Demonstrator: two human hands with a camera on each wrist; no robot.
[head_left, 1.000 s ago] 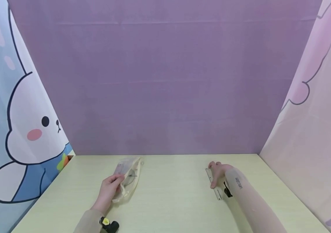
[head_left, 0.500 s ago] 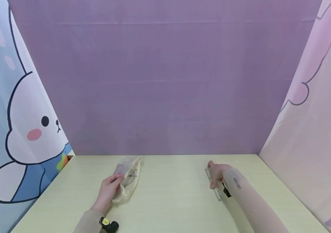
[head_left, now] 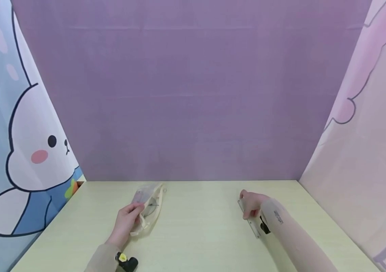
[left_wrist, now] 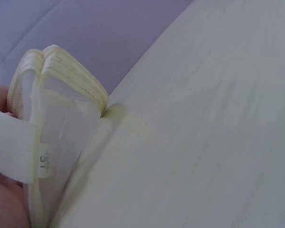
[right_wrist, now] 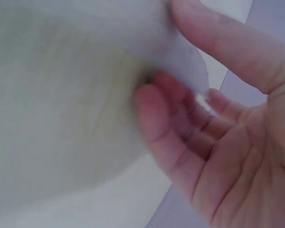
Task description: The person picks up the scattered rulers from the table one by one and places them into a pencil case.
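Observation:
My left hand [head_left: 125, 221] pinches a see-through pouch [head_left: 148, 223] with cream trim at the left of the table. A round outline with a dark line shows through the pouch's side. In the left wrist view the cream-edged top of the pouch [left_wrist: 76, 71] stands up, and a white tag and a small printed label show on its seam. Toward the right, my right hand [head_left: 252, 202] grips a clear, narrow ruler [head_left: 254, 229] from above, covering its middle. The right wrist view has the ruler [right_wrist: 180, 59] blurred between thumb and curled fingers.
The pale table [head_left: 196, 234] ends at a purple cloth [head_left: 193, 105] behind. A rabbit-print cloth [head_left: 36, 143] hangs on the left and a pink one [head_left: 366, 170] on the right. Black cameras are strapped to both wrists.
My right fingers, spread over the ruler a second ago, have curled in and hold it. The ruler has turned slightly, its far end moving left. My left hand and the pouch stay in place.

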